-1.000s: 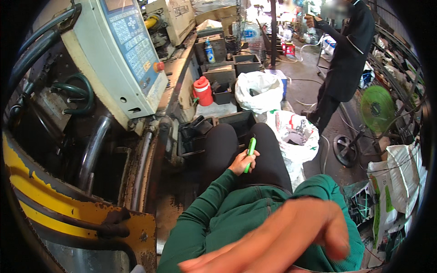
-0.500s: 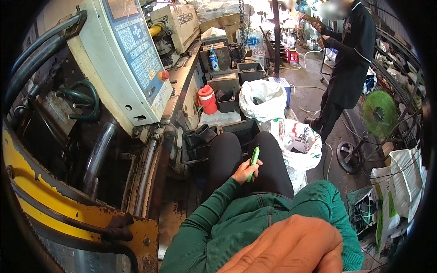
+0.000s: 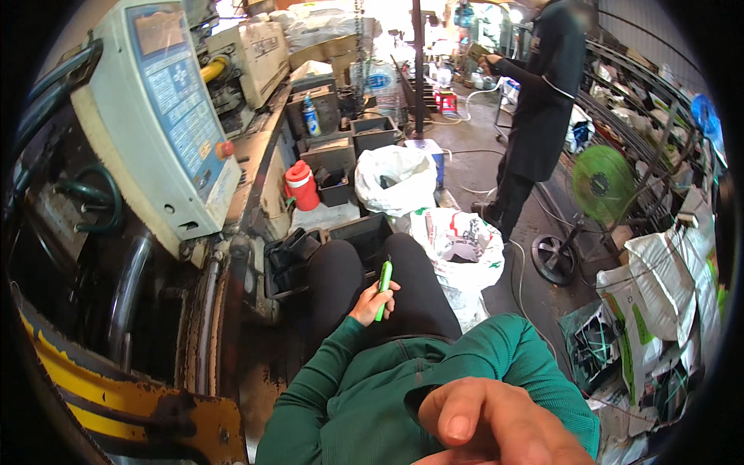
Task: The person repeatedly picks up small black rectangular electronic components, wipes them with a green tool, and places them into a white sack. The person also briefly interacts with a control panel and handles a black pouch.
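My left hand rests over my lap, its fingers wrapped round a green utility knife. The knife points up and away from me, with a small dark tip at its far end. Close to the camera, my right hand is raised at the lower edge, its thumb and fingers apart and nothing seen between them. Part of that hand is cut off by the picture's edge. Beyond my knees stand dark bins and a white sack with its mouth open.
To the left is a machine with a control panel and a yellow guard. A red jug and another white sack stand ahead. A person in dark clothes stands near a green fan. White bags lie at right.
The view has swung right, so the surroundings sit further left. My right hand has turned, and its thumb now shows. My left hand still holds the utility knife.
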A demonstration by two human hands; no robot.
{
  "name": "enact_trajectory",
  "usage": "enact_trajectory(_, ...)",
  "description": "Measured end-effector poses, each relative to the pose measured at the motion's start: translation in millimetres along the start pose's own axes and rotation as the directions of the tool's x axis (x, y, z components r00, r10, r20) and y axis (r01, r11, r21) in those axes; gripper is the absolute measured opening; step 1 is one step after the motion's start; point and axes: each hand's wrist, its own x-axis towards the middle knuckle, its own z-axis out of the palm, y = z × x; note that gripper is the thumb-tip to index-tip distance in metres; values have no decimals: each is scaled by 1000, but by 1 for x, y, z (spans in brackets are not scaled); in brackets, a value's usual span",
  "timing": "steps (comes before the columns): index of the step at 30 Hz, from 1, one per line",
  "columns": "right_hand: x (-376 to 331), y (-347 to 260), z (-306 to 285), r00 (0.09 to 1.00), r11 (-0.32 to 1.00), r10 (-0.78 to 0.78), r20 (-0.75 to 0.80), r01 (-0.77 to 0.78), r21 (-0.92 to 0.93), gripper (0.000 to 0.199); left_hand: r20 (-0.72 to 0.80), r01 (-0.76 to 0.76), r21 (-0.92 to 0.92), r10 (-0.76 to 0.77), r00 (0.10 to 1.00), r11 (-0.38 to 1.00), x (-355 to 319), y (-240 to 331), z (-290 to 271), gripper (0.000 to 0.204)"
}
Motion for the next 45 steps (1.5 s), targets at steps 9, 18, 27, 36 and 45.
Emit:
enact_trajectory(9, -2, -21, -19, 991, 984, -23, 131, 46, -172, 30, 1, 8, 41, -9, 1000, 999, 4, -2, 1, 26)
enact_trajectory(18, -21, -10, -17, 976, 980, -133, 173, 155, -121, 35, -47, 10, 58, -7, 999, 998, 3, -6, -5, 27)
enact_trajectory(27, -48, 4, -46, 945, 954, -148, 291, 214, -211, 54, -76, -52, 72, 58, 995, 996, 3, -1, 0, 47)
enact_trajectory(36, -64, 36, -105, 951, 911, -68, 301, 182, -369, 76, -304, -172, -180, 112, 946, 968, -3, 21, 0, 45)
enact_trajectory(45, -84, 91, -234, 297, 341, 827, -477, -940, 6, 59, -429, -315, 167, 357, 830, 934, -7, 96, 32, 44)
